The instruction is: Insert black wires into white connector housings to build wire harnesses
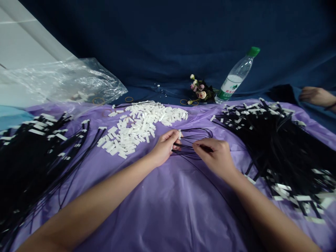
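Near the middle of the table, my left hand (165,148) is closed on a white connector (180,134) at the end of a bundle of black wires (198,131). The wires run rightward in loops towards my right hand (216,155). That hand is closed, its thumb and fingers pinching the looped wires; the exact spot of the pinch is partly hidden. One long wire trails from the bundle down across the purple cloth. A heap of small white plastic pieces (141,122) lies just beyond and left of my left hand.
Piles of black wires with white ends lie at left (23,164) and right (288,147) on the purple cloth (162,210). Behind are a clear plastic bag (78,80), artificial flowers (201,91) and a water bottle (233,78). Another person's hand (317,96) rests at far right.
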Demonstrator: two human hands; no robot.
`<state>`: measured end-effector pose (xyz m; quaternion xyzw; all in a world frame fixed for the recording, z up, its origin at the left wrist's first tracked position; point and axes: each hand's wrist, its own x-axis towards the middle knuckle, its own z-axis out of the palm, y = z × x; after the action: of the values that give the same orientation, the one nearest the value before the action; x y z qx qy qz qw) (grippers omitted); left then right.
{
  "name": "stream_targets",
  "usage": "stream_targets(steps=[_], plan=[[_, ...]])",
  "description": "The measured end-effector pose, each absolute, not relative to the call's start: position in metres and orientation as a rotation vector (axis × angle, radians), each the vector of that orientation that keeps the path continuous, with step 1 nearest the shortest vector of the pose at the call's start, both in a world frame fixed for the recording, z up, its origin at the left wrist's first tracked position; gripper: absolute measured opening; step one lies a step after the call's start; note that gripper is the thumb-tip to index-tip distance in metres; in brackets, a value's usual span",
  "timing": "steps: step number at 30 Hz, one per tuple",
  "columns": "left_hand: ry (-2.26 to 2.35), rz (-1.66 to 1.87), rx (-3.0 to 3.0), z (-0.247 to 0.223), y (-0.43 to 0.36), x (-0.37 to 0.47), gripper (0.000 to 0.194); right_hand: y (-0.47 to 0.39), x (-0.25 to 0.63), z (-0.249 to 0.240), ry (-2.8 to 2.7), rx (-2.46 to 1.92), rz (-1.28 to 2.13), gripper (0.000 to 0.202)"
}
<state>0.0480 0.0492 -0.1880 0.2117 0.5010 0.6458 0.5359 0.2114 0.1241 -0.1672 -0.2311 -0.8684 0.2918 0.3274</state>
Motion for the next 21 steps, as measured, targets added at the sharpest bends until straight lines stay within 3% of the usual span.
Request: stream_targets(steps=[6,13,21], plan=[[1.206,1.569,0.578,-0.19,0.049,0.05,0.029,0.123,0.212,-0.165,-2.287,-0.671,0.867,0.016],[1.265,1.545,0.681,-0.198,0.048,0.049,0.028,0.12,0.21,-0.16,-2.224,-0.814,1.225,0.024],[1.232,1.55,0.647,-0.197,0.049,0.049,0.028,0.12,0.209,-0.162,-2.233,-0.846,1.305,0.024]])
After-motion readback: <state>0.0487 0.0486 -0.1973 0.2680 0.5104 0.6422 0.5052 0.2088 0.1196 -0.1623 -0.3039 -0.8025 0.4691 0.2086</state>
